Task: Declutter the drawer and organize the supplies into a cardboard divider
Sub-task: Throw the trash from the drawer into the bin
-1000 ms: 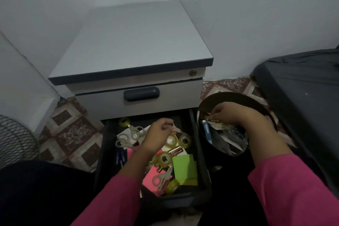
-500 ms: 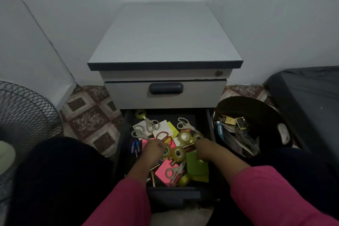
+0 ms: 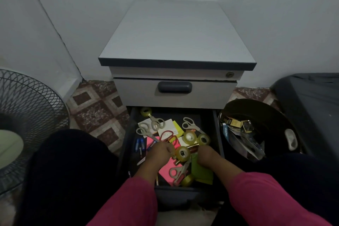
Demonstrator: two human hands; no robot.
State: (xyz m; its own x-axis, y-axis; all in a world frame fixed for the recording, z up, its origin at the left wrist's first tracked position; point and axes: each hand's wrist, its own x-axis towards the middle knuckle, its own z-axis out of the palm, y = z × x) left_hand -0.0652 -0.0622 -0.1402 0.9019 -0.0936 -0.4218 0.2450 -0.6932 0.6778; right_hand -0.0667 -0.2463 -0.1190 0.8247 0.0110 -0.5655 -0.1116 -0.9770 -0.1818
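Decluttering is in hand: both hands, left hand (image 3: 161, 150) and right hand (image 3: 207, 154), dig curled into the open drawer (image 3: 217, 134) among tape rolls (image 3: 182, 153) and scissors (image 3: 156, 122); what they grasp I cannot tell. Next, probably lifting junk to the bin (image 3: 275, 115) just beside it. No cardboard divider shows.

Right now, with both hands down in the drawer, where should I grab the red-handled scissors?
Take the red-handled scissors by the finger loops, from above. The loops lie flat on top of the white paper, exposed, just beyond the left hand, while the blade end seems buried near that hand.
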